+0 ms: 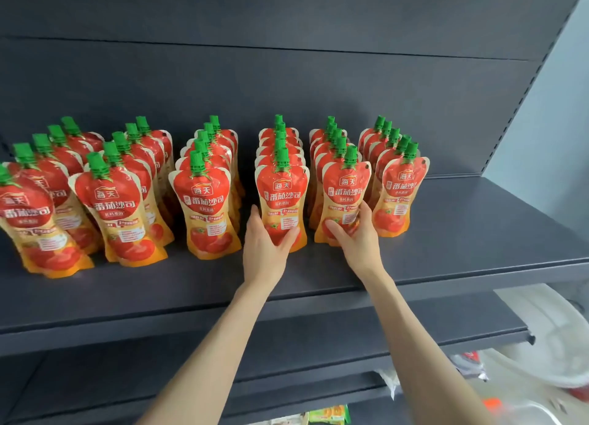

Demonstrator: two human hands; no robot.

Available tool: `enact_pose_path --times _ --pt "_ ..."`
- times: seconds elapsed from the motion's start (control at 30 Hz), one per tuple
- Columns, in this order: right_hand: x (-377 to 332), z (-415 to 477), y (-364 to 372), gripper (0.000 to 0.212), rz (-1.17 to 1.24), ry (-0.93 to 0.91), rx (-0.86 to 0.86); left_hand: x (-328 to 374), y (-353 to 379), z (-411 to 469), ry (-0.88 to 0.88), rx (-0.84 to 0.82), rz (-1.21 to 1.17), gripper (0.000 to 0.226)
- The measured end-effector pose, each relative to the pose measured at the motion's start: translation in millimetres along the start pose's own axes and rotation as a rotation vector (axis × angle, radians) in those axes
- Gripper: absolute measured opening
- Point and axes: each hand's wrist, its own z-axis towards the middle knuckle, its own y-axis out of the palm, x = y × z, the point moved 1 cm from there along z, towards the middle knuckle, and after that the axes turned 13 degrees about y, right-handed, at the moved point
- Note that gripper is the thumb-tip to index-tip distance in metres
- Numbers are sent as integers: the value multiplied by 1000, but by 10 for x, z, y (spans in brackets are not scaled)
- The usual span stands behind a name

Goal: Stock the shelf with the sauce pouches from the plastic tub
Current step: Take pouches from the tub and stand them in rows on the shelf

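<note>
Fingers [363,215] grip front pouches [345,198]; seven rows on shelf [446,233].

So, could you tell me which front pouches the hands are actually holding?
The left hand grips the front pouch of the fourth row from the left; the right hand grips the fifth row's front pouch. No hand touches the others.

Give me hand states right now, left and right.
Left hand: closed around the base of the front pouch, fourth row.
Right hand: closed around the base of the neighbouring front pouch, standing on the shelf.
</note>
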Motion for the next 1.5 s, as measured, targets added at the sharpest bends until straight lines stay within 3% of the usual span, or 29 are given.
enact_pose_path --times 0.13,0.73,1.13,1.33,1.5 --pt "-9 -13 15 53 -4 -13 -10 -35 19 7 -1 -19 -58 84" --pt "25 22 36 61 -67 -33 -30 -55 32 0 -13 -9 -54 68" --pt "19 9 33 69 -83 0 -25 -49 28 3 -13 -28 -53 67" --pt "-23 -57 -6 80 -114 16 29 15 -22 -52 -39 -34 -37 81" --pt "-34 -321 -16 54 -149 -124 221 14 -174 -312 10 37 61 71"
